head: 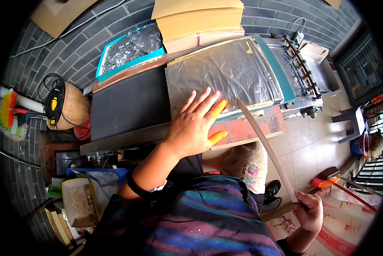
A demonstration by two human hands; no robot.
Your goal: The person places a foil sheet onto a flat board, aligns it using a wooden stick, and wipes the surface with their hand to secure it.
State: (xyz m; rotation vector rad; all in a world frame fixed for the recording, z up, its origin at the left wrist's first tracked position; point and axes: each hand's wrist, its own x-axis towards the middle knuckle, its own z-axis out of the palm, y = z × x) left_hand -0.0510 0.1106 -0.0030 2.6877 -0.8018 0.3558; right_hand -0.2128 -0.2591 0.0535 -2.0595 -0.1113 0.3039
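My left hand (194,124) lies palm down, fingers spread, at the near edge of a wrinkled plastic film (223,70). Orange finger cots cover its thumb and one finger. The film covers a stack of sheets that rests on a green ribbed mat (274,70). In my right hand (309,211), at the lower right, is one end of a long, narrow, flat strip (269,153), perhaps wood. The strip slants up to the left, and its far tip meets the near edge of the film, just right of my left hand. A dark flat panel (130,102) lies left of the stack.
A turquoise tray (130,48) of crumpled dark film and a thick stack of yellowish paper (199,22) stand behind. A metal device with a knobbed bar (301,65) is at the right. A basket (73,105) with coiled cable stands left, a stool (349,121) right.
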